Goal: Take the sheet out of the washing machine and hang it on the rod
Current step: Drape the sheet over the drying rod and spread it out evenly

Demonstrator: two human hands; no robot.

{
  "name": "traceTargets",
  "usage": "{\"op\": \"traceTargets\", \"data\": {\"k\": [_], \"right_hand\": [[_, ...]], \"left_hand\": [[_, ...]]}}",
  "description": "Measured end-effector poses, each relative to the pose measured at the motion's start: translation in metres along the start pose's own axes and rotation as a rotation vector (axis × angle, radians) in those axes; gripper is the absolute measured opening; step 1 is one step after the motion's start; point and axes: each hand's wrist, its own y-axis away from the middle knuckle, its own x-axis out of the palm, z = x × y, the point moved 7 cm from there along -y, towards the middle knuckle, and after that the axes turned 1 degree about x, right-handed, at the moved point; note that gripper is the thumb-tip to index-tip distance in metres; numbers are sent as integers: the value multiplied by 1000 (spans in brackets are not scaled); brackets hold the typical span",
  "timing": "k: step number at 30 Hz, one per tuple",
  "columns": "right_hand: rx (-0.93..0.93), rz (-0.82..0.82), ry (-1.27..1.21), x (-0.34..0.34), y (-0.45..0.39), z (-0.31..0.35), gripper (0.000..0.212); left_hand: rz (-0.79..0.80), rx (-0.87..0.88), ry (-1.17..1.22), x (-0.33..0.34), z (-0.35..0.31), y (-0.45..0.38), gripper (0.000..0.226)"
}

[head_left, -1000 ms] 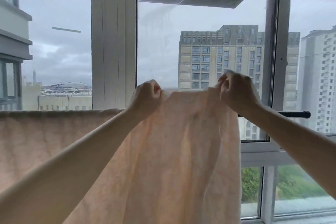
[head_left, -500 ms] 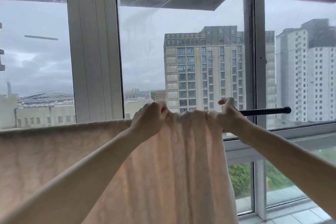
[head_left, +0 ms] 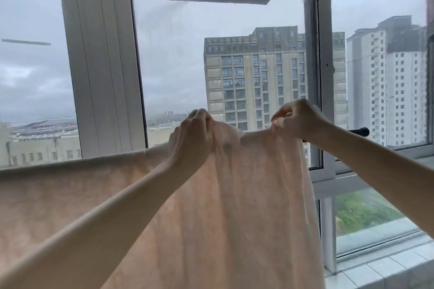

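Half a second on, our left hand (head_left: 191, 135) and right hand (head_left: 299, 119) have lifted the pinched top edge of the sheet (head_left: 223, 206) off the rod (head_left: 357, 131) again — we judge we're spreading its last bunched stretch rightward

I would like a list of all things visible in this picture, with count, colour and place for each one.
thin pale peach fabric sheet: one, peach, draped over the rod, spreading left.
slim black metal rod: one, black, bare end right of the sheet.
white window frame: one, white, behind the sheet.
tall grey-beige buildings: several, outside the glass.
left hand: one, fingers pinching the sheet's top edge.
right hand: one, pinching the edge near the rod's end.
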Motion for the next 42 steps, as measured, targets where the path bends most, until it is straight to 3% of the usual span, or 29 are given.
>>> {"op": "traceTargets", "data": {"k": [3, 9, 13, 19, 26, 30, 36, 42], "right_hand": [[-54, -124, -64, -20, -4, -11, 15], [-140, 133, 45, -21, -16, -28, 10], [-259, -16, 557, -33, -17, -36, 16], [-480, 429, 110, 24, 2, -3, 30], [-605, 343, 0, 63, 6, 42, 20], [-575, 242, -73, 66, 2, 45, 14], [-485, 232, -199, 68, -4, 45, 5], [-406, 142, -232, 57, -6, 39, 6]], "left_hand": [[-58, -7, 22, 2, -12, -6, 15], [24, -13, -24, 26, -34, -10, 14], [213, 47, 9, 43, -57, -2, 14], [180, -101, -64, 10, -24, 17, 18], [175, -249, -297, -53, 49, 49, 20], [159, -331, -287, -81, 80, 57, 28], [15, -333, -122, -95, 87, 65, 12], [-117, -377, -89, -88, 71, 50, 11]]}}
